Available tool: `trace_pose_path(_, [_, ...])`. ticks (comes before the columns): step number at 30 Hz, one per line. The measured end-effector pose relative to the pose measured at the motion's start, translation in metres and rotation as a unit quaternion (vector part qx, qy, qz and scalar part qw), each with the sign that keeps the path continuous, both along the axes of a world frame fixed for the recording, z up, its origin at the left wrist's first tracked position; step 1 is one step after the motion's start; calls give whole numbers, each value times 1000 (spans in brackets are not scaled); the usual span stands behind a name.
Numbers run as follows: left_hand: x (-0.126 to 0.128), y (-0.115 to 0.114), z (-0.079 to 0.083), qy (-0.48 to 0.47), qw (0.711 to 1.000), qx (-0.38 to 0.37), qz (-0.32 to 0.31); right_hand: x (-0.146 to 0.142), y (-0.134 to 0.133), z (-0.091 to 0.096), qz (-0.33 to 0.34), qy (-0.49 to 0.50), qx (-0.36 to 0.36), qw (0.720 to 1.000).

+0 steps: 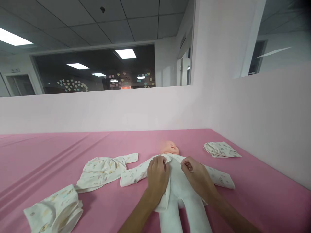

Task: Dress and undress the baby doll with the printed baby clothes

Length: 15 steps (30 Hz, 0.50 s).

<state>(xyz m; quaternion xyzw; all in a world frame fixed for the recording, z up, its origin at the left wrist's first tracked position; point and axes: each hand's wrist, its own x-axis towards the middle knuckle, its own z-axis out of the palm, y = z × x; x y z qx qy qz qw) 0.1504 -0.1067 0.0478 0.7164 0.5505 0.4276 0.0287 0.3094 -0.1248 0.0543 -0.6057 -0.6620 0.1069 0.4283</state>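
A baby doll (pixel 178 184) with a white cloth body lies on its back, its head (pixel 170 148) away from me. Its arms are inside the sleeves of a white printed baby shirt (pixel 137 173), whose front lies open over the chest. On the left side of the chest, my left hand (pixel 158 173) has its fingers curled closed on the shirt's edge. My right hand (pixel 195 173) is closed in a pinch at the right front edge near the shoulder; the cloth between its fingers is mostly hidden.
A crumpled printed baby garment (pixel 104 170) lies left of the doll, with a folded printed cloth (pixel 55 210) nearer me. Another folded printed cloth (pixel 221 149) lies at the right. All rest on a pink sheet (pixel 116 210), bounded by white walls (pixel 102 111) behind and at right.
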Motion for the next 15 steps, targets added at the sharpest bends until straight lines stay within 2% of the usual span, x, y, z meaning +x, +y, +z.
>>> trace_pose_path(3, [-1,1,-3,5,1000,4,0,-2,1,0,38,52,-33,997])
trace_pose_path(10, [-2,0,-4,66,995,67,-27,-1,8,-13,31,-30,36,998])
trace_pose_path(12, [-1,0,-4,77,994,79,-25,-1,9,-9,29,-8,47,998])
trace_pose_path(15, [-1,0,-5,90,991,98,-22,-4,7,-2,35,66,11,997])
